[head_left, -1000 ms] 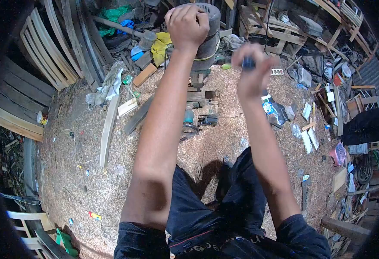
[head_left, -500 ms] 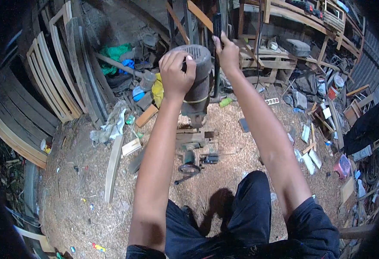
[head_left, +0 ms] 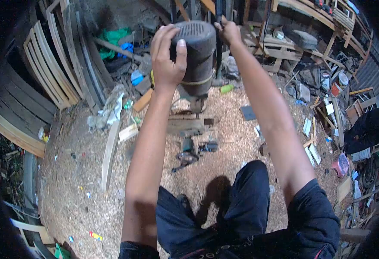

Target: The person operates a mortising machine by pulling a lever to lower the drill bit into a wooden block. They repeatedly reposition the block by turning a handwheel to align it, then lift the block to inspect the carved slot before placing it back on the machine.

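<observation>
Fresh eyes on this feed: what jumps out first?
The dark motor housing at upper centre, the left hand against its side, the right hand by a dark upright bar beyond. Below sits a handwheel; curved wooden slats lean at upper left.

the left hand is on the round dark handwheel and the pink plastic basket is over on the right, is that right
No: the head view shows the left hand on the dark grey cylindrical housing with perforated top, not the round dark handwheel lower down. The pink plastic basket is over on the right.
</observation>
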The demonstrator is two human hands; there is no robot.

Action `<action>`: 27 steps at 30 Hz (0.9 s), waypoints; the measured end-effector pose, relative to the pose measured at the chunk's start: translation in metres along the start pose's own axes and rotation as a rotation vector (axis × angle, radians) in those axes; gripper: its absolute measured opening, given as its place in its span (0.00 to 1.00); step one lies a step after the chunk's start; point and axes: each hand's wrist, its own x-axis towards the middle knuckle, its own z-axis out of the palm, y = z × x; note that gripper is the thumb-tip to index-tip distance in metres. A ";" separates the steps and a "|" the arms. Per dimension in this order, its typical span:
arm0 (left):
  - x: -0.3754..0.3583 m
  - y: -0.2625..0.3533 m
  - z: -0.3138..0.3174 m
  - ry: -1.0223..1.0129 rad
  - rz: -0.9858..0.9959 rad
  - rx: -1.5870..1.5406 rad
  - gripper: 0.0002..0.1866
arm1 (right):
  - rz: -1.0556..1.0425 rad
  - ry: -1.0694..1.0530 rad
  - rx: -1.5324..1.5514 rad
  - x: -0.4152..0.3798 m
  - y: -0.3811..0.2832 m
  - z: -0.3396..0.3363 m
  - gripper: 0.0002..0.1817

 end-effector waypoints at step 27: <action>-0.558 0.000 -0.154 -1.040 -1.466 0.384 0.33 | 0.126 -0.788 -0.014 -0.541 0.017 0.014 0.35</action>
